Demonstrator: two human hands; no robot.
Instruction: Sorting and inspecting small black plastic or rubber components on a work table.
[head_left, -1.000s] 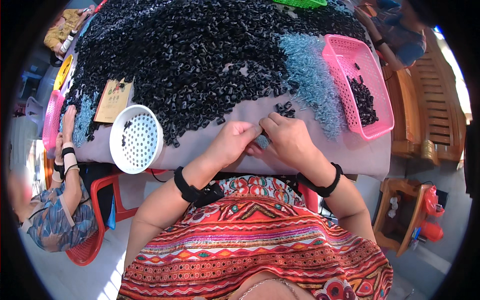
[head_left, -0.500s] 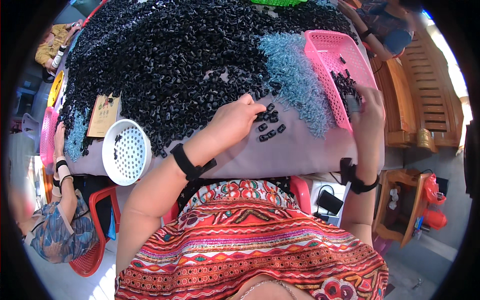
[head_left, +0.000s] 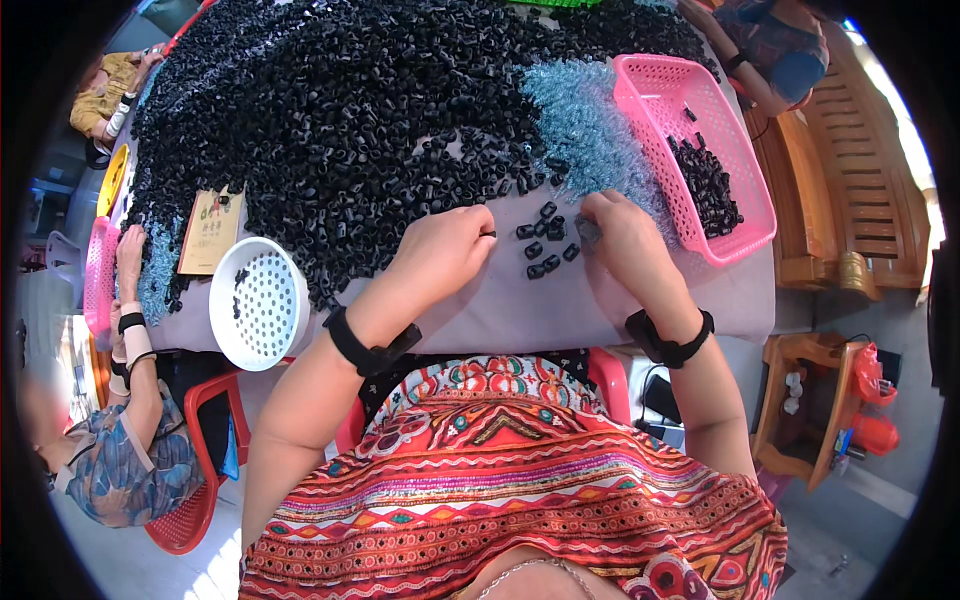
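My left hand is closed in a pinch over the table, with a small black plastic piece showing at its fingertips. My right hand is closed beside a loose group of several black plastic pieces. Something greyish shows at its fingers; whether it is held or worn on a finger I cannot tell. Behind my left hand spreads a large heap of black pieces. A heap of small clear bluish pieces lies beyond my right hand.
A pink basket holding black pieces stands at the right. On the left are a white perforated bowl and a booklet. Other people sit at the left and far right. A wooden bench stands beyond the table.
My right hand has come left from the pink basket to the loose black pieces. My left hand has drawn back slightly to the left from them, a black piece now at its fingertips.
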